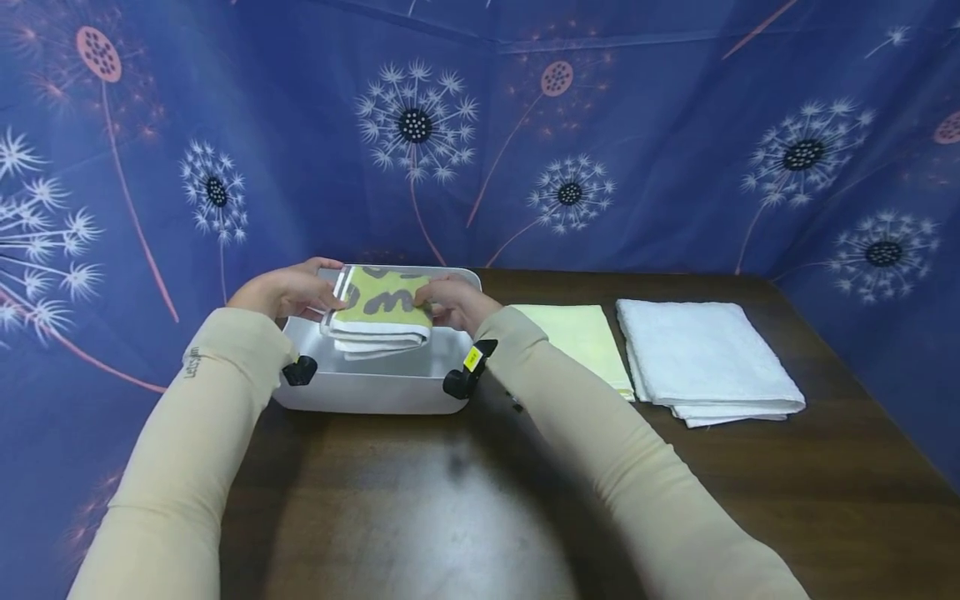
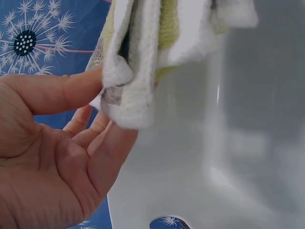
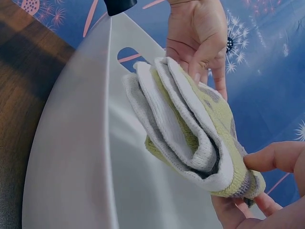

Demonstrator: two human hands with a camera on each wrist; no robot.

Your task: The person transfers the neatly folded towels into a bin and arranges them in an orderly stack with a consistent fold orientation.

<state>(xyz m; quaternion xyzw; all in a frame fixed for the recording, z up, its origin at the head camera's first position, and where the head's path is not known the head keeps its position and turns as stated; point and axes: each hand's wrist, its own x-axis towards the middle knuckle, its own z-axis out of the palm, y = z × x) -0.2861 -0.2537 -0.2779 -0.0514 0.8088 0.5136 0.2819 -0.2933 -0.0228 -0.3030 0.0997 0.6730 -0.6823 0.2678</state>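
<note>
A folded towel [image 1: 382,300], yellow-green with grey shapes and white edges, is held level over a white plastic bin [image 1: 375,393]. My left hand [image 1: 288,292] pinches its left end, thumb on one face and fingers on the other, as the left wrist view also shows. At the opposite end my right hand [image 1: 459,302] pinches the towel between thumb and fingers. Seen from the right wrist, the towel's stacked layers [image 3: 190,129] hang apart from the bin's inner wall. The bin has a cut-out handle hole in its end.
Right of the bin, a folded pale yellow towel [image 1: 581,342] lies on the dark wooden table [image 1: 420,500], partly behind my right sleeve. Beside it lies a larger folded white towel [image 1: 705,354]. A blue dandelion-print cloth [image 1: 487,125] hangs behind the table.
</note>
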